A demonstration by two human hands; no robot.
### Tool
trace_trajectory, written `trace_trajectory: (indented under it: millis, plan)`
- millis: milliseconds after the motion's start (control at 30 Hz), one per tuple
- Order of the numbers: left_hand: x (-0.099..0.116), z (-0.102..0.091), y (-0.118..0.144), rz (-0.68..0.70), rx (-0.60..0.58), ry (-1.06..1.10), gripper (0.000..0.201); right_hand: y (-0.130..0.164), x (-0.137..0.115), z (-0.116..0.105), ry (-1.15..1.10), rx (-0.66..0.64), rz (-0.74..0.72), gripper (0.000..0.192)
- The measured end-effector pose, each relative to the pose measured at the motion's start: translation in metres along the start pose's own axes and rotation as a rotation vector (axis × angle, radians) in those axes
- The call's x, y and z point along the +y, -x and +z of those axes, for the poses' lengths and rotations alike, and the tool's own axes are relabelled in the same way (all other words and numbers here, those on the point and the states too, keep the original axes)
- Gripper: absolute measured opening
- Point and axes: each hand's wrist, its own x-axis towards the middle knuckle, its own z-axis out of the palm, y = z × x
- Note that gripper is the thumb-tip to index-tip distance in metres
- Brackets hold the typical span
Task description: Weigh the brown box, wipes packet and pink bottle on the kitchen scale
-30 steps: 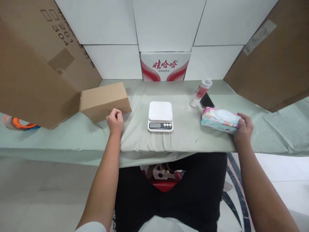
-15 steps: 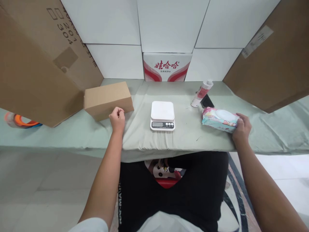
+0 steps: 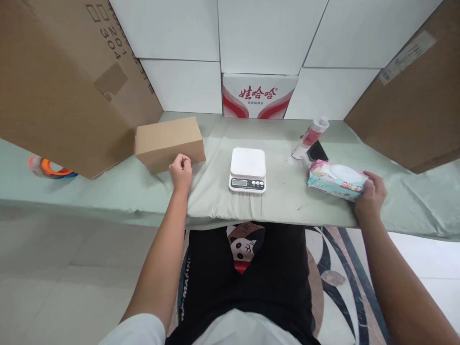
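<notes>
My right hand (image 3: 371, 193) grips the right end of a pack of wet wipes (image 3: 337, 180), pink and light blue with a white lid, at the right of the table. Curled into a loose fist, my left hand (image 3: 180, 171) rests on the cloth just in front of a small brown cardboard box (image 3: 168, 139); nothing shows in its fingers. Between my hands stands a white kitchen scale (image 3: 247, 163) with a small display and several buttons, its platform bare.
Behind the wipes, a white and pink bottle (image 3: 310, 138) leans beside a black flat object (image 3: 317, 152). Rolls of tape (image 3: 53, 167) lie far left. Large cardboard panels (image 3: 68, 91) flank the green tablecloth (image 3: 215, 206), with white boxes and a red-printed carton (image 3: 259, 96) at the back.
The whole view has shifted slightly, so things on the table appear further right. Both hands keep nearly the same places, the right still on the wipes. My legs have shifted under the table.
</notes>
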Motion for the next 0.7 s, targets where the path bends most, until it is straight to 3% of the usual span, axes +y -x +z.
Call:
trace_trajectory:
  millis: [267,700]
  plan:
    - [-0.0050,0.0024,-0.0009,0.032,0.093,0.023,0.013,0.0013,0.0027,0.0010,0.039,0.010,0.017,0.054]
    - [-0.0070,0.0049,-0.0028,0.052,0.226,0.076,0.013,0.0035,0.0008,0.0012,0.015,0.056,0.074,0.041]
